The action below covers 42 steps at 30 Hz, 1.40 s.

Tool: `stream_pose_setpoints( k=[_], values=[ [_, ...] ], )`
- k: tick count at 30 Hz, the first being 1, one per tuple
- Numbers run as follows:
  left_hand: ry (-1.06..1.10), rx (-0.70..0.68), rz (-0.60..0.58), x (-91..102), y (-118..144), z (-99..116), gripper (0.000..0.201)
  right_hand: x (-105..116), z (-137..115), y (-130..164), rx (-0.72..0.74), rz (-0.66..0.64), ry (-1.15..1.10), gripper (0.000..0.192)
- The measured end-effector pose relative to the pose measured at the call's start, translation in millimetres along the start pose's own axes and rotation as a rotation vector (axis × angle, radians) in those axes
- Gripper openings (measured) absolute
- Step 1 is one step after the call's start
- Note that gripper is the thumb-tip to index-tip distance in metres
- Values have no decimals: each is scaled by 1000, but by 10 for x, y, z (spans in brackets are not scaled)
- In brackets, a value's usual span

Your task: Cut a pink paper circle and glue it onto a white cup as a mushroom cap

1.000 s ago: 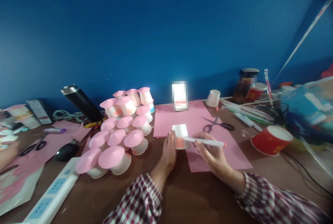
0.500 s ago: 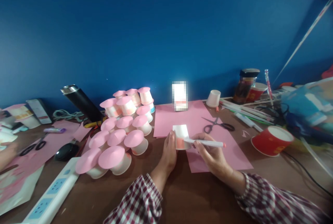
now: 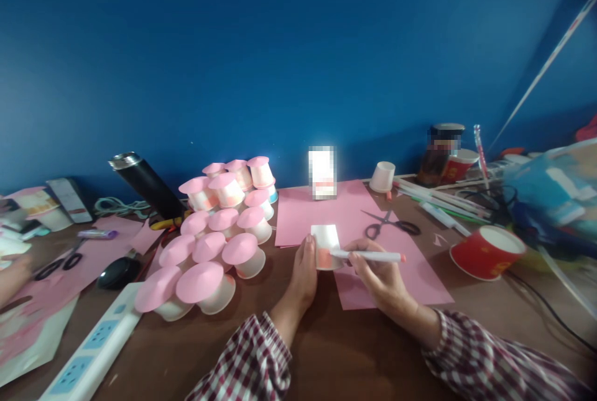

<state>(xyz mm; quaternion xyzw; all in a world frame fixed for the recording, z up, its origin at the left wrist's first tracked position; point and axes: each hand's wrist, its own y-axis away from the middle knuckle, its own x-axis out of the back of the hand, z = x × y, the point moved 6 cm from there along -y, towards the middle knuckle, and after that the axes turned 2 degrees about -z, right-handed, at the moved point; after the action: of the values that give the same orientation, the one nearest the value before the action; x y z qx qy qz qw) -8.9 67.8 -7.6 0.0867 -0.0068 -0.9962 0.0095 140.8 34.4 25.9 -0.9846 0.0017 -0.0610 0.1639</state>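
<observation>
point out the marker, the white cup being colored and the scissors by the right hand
marker (image 3: 370, 256), head view, middle of its white barrel
white cup (image 3: 326, 237), head view, its white side wall
scissors (image 3: 392, 224), head view, near the pivot

Paper cup (image 3: 325, 245) between both hands, capped cups (image 3: 219, 236) to its left, scissors (image 3: 390, 224) behind right, power strip (image 3: 88, 357) far left
</observation>
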Motion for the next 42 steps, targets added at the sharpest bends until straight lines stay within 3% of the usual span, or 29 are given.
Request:
stream_pose_setpoints(
  k=[15,20,26,32,37,42],
  values=[
    [-100,-28,-35,-12,-14,-16,51,19,-6,0,23,24,19,17],
    [-64,-57,-54,-25,-13,8,48,13,-10,-9,24,19,25,18],
    [30,-11,-7,-2,-44,-127,49,-39,9,17,-12,-51,-27,16],
    [4,-48,-26,-14,-41,-96,46,-15,-12,21,-7,-13,-20,15],
    [18,-23,0,-8,-46,-108,46,-56,-55,29,19,-106,12,15],
    [47,-47,-46,-39,-42,-86,45,-24,-26,28,4,-46,-17,13]
  ],
)
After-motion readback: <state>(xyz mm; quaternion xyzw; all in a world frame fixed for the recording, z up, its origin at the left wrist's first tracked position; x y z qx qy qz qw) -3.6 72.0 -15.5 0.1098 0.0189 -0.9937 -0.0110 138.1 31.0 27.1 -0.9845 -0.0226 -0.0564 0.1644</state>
